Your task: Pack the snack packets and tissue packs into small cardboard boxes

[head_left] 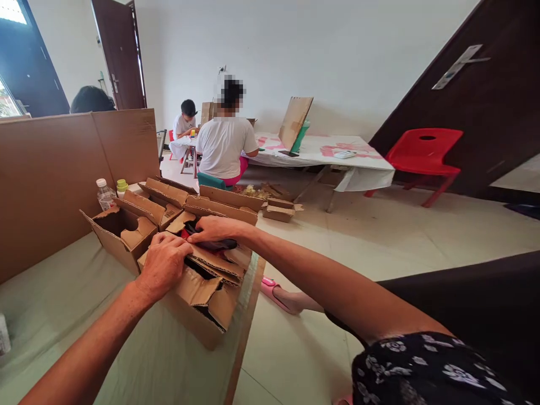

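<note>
Open cardboard boxes (194, 281) stand side by side on the covered table. My left hand (164, 261) is closed over the upper edge of the front box, its fingers curled onto the cardboard. My right hand (215, 229) reaches into an open compartment just behind, fingers closed at a dark, smooth item (217, 244). Something red shows under and beside that item. Its kind cannot be made out, since my fingers and the flaps cover part of it. Another open box (122, 228) sits to the left.
A clear bottle (104, 194) and a green-capped container (122, 187) stand behind the boxes. A tall cardboard panel (76, 169) rises at left. Two people sit at the far tables (358, 147); another head shows behind the panel. A red chair (424, 152) stands at right.
</note>
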A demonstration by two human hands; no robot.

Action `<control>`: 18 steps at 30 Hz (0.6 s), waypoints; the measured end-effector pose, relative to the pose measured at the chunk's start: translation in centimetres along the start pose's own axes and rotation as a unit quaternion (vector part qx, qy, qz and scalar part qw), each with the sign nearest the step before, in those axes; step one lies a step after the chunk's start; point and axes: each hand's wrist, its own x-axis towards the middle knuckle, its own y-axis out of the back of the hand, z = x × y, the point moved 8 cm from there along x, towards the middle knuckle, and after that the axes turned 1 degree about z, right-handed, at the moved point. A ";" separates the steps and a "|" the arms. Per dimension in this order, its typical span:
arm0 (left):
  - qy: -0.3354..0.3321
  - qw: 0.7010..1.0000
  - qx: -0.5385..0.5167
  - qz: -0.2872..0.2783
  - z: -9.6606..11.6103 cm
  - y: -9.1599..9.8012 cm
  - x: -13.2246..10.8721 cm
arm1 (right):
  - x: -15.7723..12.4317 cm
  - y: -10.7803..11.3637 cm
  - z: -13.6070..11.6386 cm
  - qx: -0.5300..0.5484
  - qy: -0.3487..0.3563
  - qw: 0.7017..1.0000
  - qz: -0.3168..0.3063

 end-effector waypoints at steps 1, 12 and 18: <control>-0.001 1.000 0.003 -0.001 0.0 0.0 0.0 | -0.3 0.1 -0.1 0.001 0.013 1.000 -0.007; 0.005 1.000 0.014 -0.007 0.2 -0.6 -0.2 | -2.8 -2.6 -0.1 -0.063 0.007 0.997 -0.052; 0.015 0.999 0.042 -0.024 0.4 -1.2 -0.4 | -2.2 -3.3 0.0 -0.116 -0.074 0.990 0.020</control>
